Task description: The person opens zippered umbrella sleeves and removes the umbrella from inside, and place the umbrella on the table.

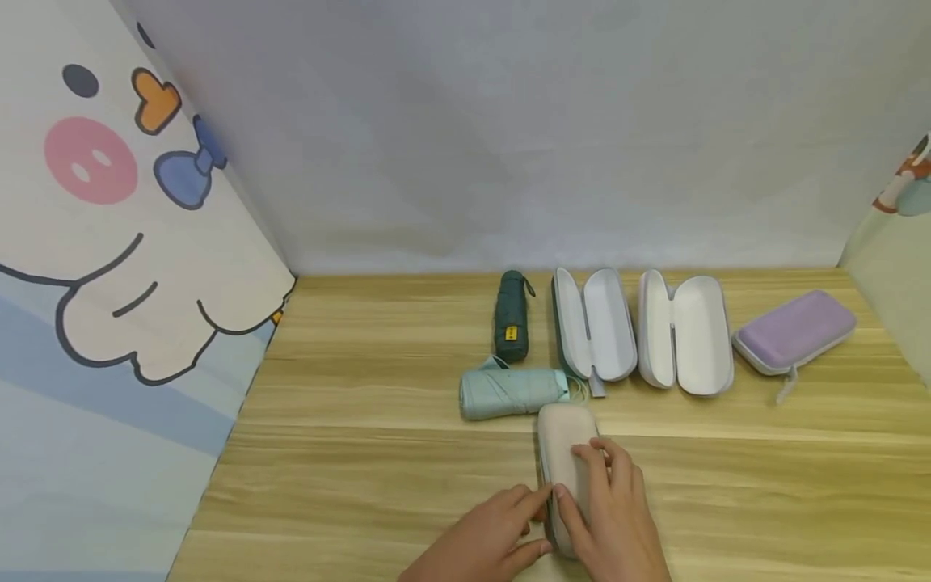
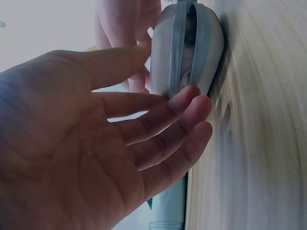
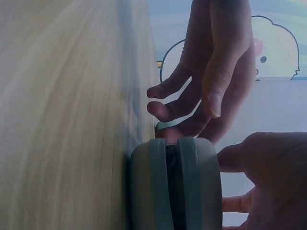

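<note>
A cream zip case (image 1: 567, 461) lies lengthwise on the table near the front. My right hand (image 1: 618, 517) rests over it from the right, its thumb and forefinger pressing on the lid. At the left side of the case is my left hand (image 1: 498, 529), its forefinger touching the edge by the lid seam. In the left wrist view the fingers of this hand are spread and only slightly bent. A dark gap runs between the grey zip edges at the near end of the case (image 3: 175, 187). Part of my right hand's outer side is hidden.
Just beyond the case lies a rolled light-teal umbrella (image 1: 512, 394), with a dark green umbrella (image 1: 512, 315) behind it. Two cases stand open farther right, one dark-shelled with a pale lining (image 1: 609, 323), one grey-white (image 1: 701, 335). A closed purple case (image 1: 796, 327) lies at far right.
</note>
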Action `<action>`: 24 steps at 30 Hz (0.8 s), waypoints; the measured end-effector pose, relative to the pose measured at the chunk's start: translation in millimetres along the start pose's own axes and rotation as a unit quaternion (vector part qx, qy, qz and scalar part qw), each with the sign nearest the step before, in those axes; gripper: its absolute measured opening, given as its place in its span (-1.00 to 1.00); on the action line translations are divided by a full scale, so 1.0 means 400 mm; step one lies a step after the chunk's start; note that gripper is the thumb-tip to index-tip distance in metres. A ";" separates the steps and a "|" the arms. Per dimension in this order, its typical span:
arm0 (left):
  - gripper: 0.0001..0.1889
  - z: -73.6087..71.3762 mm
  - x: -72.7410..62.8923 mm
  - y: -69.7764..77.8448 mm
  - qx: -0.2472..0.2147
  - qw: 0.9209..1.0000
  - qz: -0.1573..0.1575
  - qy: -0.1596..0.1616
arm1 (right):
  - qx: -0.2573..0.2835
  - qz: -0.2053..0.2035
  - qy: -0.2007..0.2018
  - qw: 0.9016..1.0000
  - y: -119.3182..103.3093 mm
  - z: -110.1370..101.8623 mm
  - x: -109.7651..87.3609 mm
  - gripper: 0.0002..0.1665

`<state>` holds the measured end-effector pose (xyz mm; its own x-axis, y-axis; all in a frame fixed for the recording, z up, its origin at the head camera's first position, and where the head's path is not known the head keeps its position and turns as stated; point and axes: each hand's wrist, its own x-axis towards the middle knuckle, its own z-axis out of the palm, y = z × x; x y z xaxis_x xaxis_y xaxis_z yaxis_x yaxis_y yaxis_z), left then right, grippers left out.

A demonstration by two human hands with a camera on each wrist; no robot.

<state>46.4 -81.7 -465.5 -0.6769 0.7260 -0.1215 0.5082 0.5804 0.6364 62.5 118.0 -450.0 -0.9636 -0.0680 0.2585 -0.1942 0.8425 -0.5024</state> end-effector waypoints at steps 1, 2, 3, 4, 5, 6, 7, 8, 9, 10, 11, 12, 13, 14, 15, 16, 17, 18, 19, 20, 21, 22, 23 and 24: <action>-0.42 -0.003 -0.001 0.003 0.010 1.000 0.008 0.003 | -0.005 -0.006 -0.003 1.000 0.001 0.000 0.002 -0.38; -0.46 -0.007 -0.002 0.008 0.021 1.000 0.013 0.006 | -0.009 -0.011 -0.006 1.000 0.001 0.001 0.004 -0.34; -0.50 -0.016 -0.004 0.016 0.035 0.999 0.015 0.009 | -0.013 -0.016 -0.010 1.000 0.002 0.001 0.006 -0.31; -0.53 -0.022 -0.006 0.021 0.048 0.999 0.015 0.016 | -0.017 -0.018 -0.016 1.000 0.002 0.001 0.008 -0.28; -0.54 -0.033 -0.008 0.031 0.050 0.999 0.006 0.019 | -0.022 -0.020 -0.023 0.999 0.002 0.001 0.010 -0.25; -0.54 -0.039 -0.010 0.034 0.055 0.998 -0.004 0.020 | -0.027 -0.019 -0.031 0.999 0.002 0.001 0.011 -0.22; -0.53 -0.045 -0.012 0.036 0.059 0.998 -0.014 0.020 | -0.032 -0.019 -0.040 0.999 0.002 0.001 0.011 -0.19; -0.53 -0.049 -0.013 0.036 0.059 0.998 -0.026 0.022 | -0.037 -0.018 -0.049 0.998 0.002 0.001 0.012 -0.16; -0.53 -0.052 -0.014 0.036 0.057 0.997 -0.038 0.023 | -0.042 -0.018 -0.056 0.997 0.003 0.002 0.012 -0.13; -0.54 -0.055 -0.015 0.035 0.053 0.997 -0.047 0.027 | -0.048 -0.018 -0.064 0.997 0.003 0.003 0.011 -0.10; -0.55 -0.057 -0.016 0.034 0.050 0.997 -0.053 0.029 | -0.054 -0.021 -0.069 0.996 0.003 0.005 0.009 -0.06; -0.57 -0.058 -0.016 0.032 0.048 0.997 -0.053 0.033 | -0.060 -0.024 -0.072 0.995 0.004 0.007 0.007 -0.02; -0.59 -0.059 -0.017 0.031 0.046 0.997 -0.050 0.039 | -0.065 -0.027 -0.075 0.995 0.004 0.009 0.005 0.01; -0.60 -0.059 -0.017 0.029 0.045 0.997 -0.046 0.045 | -0.068 -0.030 -0.076 0.994 0.005 0.010 0.003 0.05; -0.62 -0.059 -0.016 0.028 0.043 0.997 -0.040 0.051 | -0.070 -0.033 -0.076 0.994 0.005 0.012 0.000 0.08; -0.63 -0.059 -0.016 0.027 0.045 0.997 -0.034 0.056 | -0.072 -0.035 -0.077 0.994 0.006 0.014 -0.001 0.11; -0.64 -0.059 -0.015 0.027 0.047 0.997 -0.027 0.063 | -0.072 -0.036 -0.077 0.994 0.006 0.015 -0.003 0.12; -0.65 -0.059 -0.015 0.028 0.050 0.996 -0.020 0.071 | -0.070 -0.037 -0.076 0.994 0.007 0.015 -0.005 0.13; -0.65 -0.059 -0.013 0.029 0.054 0.995 -0.015 0.078 | -0.065 -0.036 -0.075 0.994 0.007 0.015 -0.006 0.13; -0.66 -0.059 -0.012 0.030 0.058 0.995 -0.010 0.086 | -0.057 -0.035 -0.072 0.995 0.008 0.015 -0.006 0.13; -0.66 -0.060 -0.011 0.032 0.058 0.994 -0.007 0.093 | -0.050 -0.033 -0.069 0.996 0.009 0.014 -0.006 0.13; -0.66 -0.062 -0.010 0.035 0.056 0.994 -0.006 0.098 | -0.040 -0.030 -0.066 0.997 0.011 0.013 -0.005 0.12; -0.67 -0.063 -0.009 0.036 0.053 0.993 -0.005 0.102 | -0.028 -0.025 -0.065 0.997 0.012 0.011 -0.004 0.11; -0.67 -0.064 -0.007 0.038 0.052 0.993 -0.004 0.105 | -0.012 -0.018 -0.064 0.998 0.014 0.008 -0.003 0.10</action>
<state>42.4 -84.2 -436.0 -0.7711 0.6354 0.0421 0.5477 0.6280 0.5529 61.8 121.2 -455.7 -0.9721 -0.1642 0.1673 -0.2253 0.8511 -0.4742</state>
